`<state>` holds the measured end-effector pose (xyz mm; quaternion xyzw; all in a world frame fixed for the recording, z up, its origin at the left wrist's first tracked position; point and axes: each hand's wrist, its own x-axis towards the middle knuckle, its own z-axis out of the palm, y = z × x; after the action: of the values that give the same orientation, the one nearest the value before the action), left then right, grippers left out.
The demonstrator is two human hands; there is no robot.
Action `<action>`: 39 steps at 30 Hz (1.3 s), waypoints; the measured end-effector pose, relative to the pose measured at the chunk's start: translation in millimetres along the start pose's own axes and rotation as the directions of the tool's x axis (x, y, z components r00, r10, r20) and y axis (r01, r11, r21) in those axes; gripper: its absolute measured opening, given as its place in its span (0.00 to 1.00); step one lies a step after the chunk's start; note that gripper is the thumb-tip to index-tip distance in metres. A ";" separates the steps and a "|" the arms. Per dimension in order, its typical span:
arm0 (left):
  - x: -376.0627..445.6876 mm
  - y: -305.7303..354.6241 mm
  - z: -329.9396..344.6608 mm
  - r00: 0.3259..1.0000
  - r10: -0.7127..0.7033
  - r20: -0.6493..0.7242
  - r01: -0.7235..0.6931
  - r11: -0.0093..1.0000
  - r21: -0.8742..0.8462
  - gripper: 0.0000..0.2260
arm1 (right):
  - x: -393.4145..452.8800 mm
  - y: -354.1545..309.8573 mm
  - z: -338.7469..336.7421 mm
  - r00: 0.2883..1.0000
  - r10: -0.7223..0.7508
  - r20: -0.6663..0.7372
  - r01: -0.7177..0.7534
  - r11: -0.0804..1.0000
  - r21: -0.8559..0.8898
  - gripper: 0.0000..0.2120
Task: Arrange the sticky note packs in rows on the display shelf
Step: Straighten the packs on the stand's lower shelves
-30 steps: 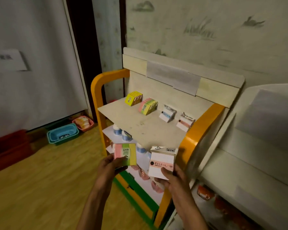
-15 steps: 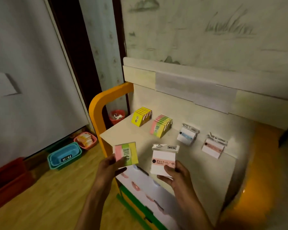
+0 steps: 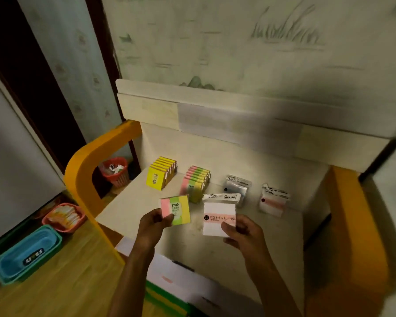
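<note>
My left hand grips a pink, green and yellow striped sticky note pack marked 2209, held above the front of the pale display shelf. My right hand holds a white pack with a pink band. At the back of the shelf stand a row of yellow packs, a row of striped packs, a clear-wrapped pack with a blue band and one with a pink band.
Orange side rails frame the shelf left and right. On the wooden floor to the left sit a blue basket, a pink basket and a red bin. A lower shelf tier shows below.
The view has come closer to the shelf and tilted down. Both hands, each with its pack, have moved forward over the shelf's front half.
</note>
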<state>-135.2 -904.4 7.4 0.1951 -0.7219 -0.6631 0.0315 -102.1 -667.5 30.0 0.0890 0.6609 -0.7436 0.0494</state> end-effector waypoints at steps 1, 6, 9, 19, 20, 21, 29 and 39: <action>9.7 -1.3 1.2 1.000 -0.009 0.021 0.009 1.000 0.011 0.08 | 1.0 -1.5 -0.8 0.999 -0.005 -0.043 0.004 1.000 -0.009 0.09; 60.4 -12.6 8.8 0.994 -0.027 0.110 0.016 0.995 0.099 0.06 | 0.0 -3.7 -8.3 0.981 -0.003 -0.194 0.004 1.000 0.002 0.11; 84.8 -18.3 17.3 0.991 0.006 0.134 -0.027 0.988 0.155 0.10 | -2.6 1.6 -11.1 0.955 -0.025 -0.297 0.023 1.000 -0.011 0.11; 120.3 -25.6 34.6 0.948 0.307 0.081 -0.313 0.866 0.391 0.11 | -6.6 15.1 -14.5 0.887 0.043 -0.460 -0.073 0.996 -0.047 0.11; 121.4 -25.5 35.4 0.945 0.319 0.078 -0.323 0.860 0.395 0.11 | -6.1 16.5 -13.2 0.881 0.042 -0.471 -0.085 0.994 -0.069 0.10; 123.4 -25.7 36.0 0.941 0.332 0.072 -0.331 0.851 0.407 0.10 | -5.7 17.7 -11.9 0.875 0.036 -0.484 -0.096 0.990 -0.101 0.10; 143.2 -30.0 46.8 0.931 0.364 0.032 -0.335 0.818 0.468 0.10 | 1.2 24.3 -23.6 0.830 0.033 -0.556 -0.161 0.970 -0.182 0.10; 146.9 -37.1 51.6 0.933 0.359 0.039 -0.329 0.801 0.501 0.14 | 28.5 38.9 -47.8 0.816 0.001 -0.578 -0.088 0.988 -0.123 0.12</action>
<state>-277.4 -904.8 -66.0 0.0815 -0.8906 -0.4309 0.1206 -119.4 -623.6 -18.9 0.3212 0.6946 -0.6306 -0.1290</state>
